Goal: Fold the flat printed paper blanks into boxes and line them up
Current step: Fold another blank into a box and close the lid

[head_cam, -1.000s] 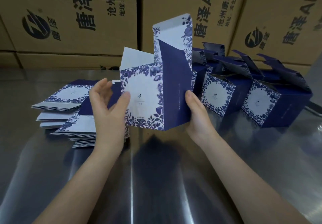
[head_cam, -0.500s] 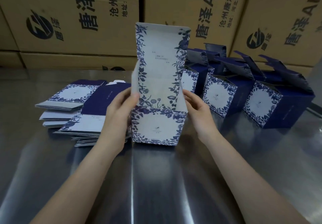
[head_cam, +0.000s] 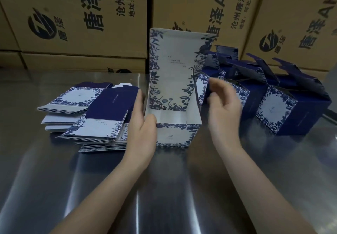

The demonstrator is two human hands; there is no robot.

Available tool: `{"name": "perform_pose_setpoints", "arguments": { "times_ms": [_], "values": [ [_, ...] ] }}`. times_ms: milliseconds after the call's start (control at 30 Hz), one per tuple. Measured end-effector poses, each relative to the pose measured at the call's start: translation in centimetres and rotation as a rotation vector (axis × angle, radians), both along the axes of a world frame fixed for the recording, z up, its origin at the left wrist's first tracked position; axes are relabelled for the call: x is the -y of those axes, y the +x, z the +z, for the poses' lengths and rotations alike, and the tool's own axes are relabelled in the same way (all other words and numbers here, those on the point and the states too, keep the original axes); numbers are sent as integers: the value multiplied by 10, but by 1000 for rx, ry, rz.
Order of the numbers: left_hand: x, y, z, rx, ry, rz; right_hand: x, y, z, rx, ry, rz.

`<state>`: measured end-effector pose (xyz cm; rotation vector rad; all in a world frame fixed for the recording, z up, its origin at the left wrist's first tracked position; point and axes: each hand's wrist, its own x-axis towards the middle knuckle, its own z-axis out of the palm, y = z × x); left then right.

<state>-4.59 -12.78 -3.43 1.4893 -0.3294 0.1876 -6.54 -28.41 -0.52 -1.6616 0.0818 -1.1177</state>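
Box (head_cam: 173,135) — light, easily creased card; hold by the walls. Left hand (head_cam: 144,124) pinches one between thumb and fingers; right hand (head_cam: 224,106) blurred — grip unclear.

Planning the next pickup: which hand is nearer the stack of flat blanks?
Left. The left hand sits beside the stack of flat blanks, at the left wall of the open box; the right hand is beyond that box.

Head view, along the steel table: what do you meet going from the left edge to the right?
stack of flat blanks → left hand → half-folded box, lid standing up → right hand, motion-blurred → row of folded boxes
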Motion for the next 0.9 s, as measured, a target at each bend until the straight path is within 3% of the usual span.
{"name": "perform_pose_setpoints", "arguments": {
  "times_ms": [133,200,267,467,633,767,900],
  "values": [
    [3,-1,-3,58,36,56,-24,-33,14,478,-352,-53],
    [4,0,-4,81,41,91,-44,-45,12,492,-440,51],
    [5,1,-7,112,48,109,-61,-48,7,341,-447,151],
    [4,4,-14,210,43,92,-69,-21,15,-442,-628,168],
    [10,0,-20,322,35,59,-62,17,25,-888,-720,181],
    [10,1,-23,304,22,-15,-56,36,23,-1080,-784,264],
    [8,3,-28,299,30,-56,-56,47,17,-1200,-991,382]
  ]
}}
